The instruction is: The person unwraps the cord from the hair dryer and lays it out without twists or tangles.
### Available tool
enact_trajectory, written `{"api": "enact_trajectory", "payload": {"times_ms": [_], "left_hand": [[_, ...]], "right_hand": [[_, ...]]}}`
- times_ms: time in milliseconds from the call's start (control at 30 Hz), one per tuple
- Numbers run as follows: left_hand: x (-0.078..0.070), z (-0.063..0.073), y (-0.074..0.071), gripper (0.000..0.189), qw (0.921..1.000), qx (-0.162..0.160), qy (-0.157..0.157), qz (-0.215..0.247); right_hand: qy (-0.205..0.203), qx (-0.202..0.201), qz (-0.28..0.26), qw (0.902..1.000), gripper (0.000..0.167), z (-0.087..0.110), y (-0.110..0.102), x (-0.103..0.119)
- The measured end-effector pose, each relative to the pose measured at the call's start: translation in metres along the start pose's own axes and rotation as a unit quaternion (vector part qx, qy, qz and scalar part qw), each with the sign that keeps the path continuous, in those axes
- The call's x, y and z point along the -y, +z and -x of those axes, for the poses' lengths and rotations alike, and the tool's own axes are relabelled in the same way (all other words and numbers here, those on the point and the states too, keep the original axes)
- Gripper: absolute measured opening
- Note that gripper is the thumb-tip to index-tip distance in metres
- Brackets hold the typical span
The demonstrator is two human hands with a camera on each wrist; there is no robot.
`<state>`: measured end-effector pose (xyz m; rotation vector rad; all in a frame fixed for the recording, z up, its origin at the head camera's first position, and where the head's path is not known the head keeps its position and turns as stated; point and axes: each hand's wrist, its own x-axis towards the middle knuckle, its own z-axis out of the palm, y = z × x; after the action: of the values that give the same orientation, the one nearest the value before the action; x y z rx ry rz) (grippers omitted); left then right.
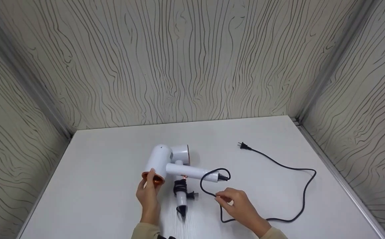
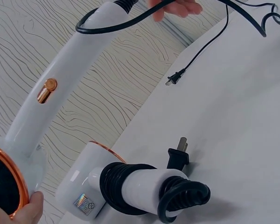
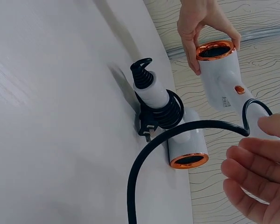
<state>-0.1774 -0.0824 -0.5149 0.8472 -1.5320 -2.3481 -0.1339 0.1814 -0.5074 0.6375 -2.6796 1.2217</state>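
Note:
My left hand [image 1: 148,196] grips a white hair dryer [image 1: 157,161] by the copper-rimmed end of its barrel, thumb on one side and fingers on the other. The dryer's handle points right, with a copper switch showing in the left wrist view. From the handle's end a black power cord [image 1: 201,186] loops back over it. My right hand [image 1: 237,202] pinches this cord between thumb and fingertips. A second white hair dryer [image 2: 81,179] lies behind and below the first, its own cord [image 2: 126,186] wound around its handle and its black plug [image 2: 178,158] sticking out sideways.
The loose cord's far stretch [image 1: 304,196] curves across the right side of the white table [image 1: 89,186] and ends in a two-pin plug [image 1: 244,146] towards the back. Wood-grain patterned panels [image 1: 185,66] enclose the table at the back and both sides.

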Motion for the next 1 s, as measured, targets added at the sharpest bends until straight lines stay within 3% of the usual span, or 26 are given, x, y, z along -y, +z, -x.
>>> {"api": "enact_trajectory", "payload": {"times_ms": [200, 400, 633, 867, 1000], "left_hand": [[0.002, 0.001, 0.000, 0.076, 0.9998, 0.005, -0.001, -0.019], [0.002, 0.001, 0.000, 0.077, 0.9998, 0.005, 0.006, -0.016], [-0.001, 0.000, -0.002, 0.076, 0.9984, 0.011, 0.013, -0.054], [-0.005, -0.003, -0.002, 0.073, 0.9972, 0.012, 0.029, -0.068], [-0.006, -0.004, -0.004, 0.073, 0.9947, 0.023, 0.034, -0.094]], "right_hand": [[0.003, 0.012, 0.004, 0.9999, 0.014, 0.000, 0.001, 0.002], [0.001, -0.012, 0.015, 0.9998, 0.009, 0.000, 0.002, 0.004], [-0.029, -0.076, 0.015, 0.9966, 0.005, 0.003, 0.002, 0.003], [-0.070, -0.161, 0.018, 0.9843, 0.015, 0.002, -0.004, -0.001], [-0.067, -0.188, 0.020, 0.9797, 0.018, 0.002, -0.011, -0.003]]}}
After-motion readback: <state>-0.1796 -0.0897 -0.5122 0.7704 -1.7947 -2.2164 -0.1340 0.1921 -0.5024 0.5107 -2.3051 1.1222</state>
